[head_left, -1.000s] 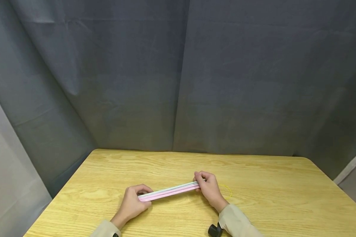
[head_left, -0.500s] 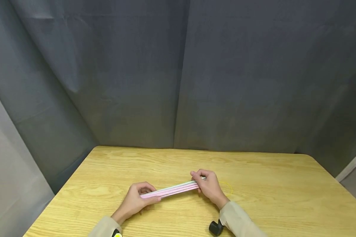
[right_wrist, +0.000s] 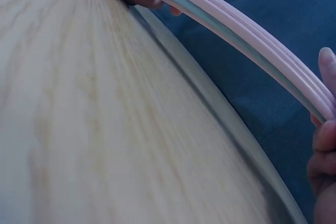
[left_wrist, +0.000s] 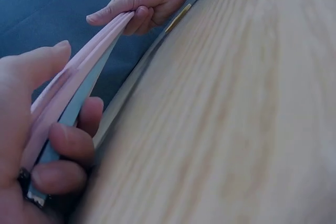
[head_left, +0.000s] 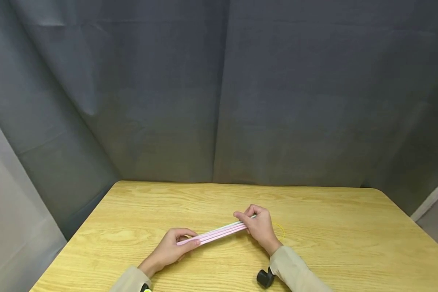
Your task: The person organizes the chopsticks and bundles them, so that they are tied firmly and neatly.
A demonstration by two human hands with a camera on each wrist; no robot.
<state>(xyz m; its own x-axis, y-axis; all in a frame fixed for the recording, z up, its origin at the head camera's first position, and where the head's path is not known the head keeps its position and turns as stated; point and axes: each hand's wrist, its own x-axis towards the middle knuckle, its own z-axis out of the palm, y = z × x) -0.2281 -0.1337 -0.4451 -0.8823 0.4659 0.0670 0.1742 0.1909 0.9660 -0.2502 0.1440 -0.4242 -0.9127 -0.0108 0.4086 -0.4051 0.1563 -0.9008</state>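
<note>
A long, narrow pink strip (head_left: 222,233) with lengthwise ridges and a pale blue-green underside spans the space between both hands, above the table. Its exact kind is unclear. My left hand (head_left: 173,248) holds the near left end, thumb along the pink face and fingers curled below. My right hand (head_left: 260,228) pinches the other end between thumb and fingers. In the left wrist view, a dark end with a small shiny bit (left_wrist: 35,195) shows by the left fingers. The right wrist view shows the strip (right_wrist: 252,35) bowed in an arc.
A thin yellow loop (head_left: 282,231) appears just beyond the right wrist; whether it joins the strip is hidden. The wood-grain table (head_left: 328,227) has rounded far corners, with a dark grey curtain (head_left: 160,101) behind it. A black wrist-worn device (head_left: 265,278) sits by the right sleeve.
Both hands have shifted slightly away from the body, the left also to the right. The left thumb now lies along the strip's pink face. Both hands keep their hold.
</note>
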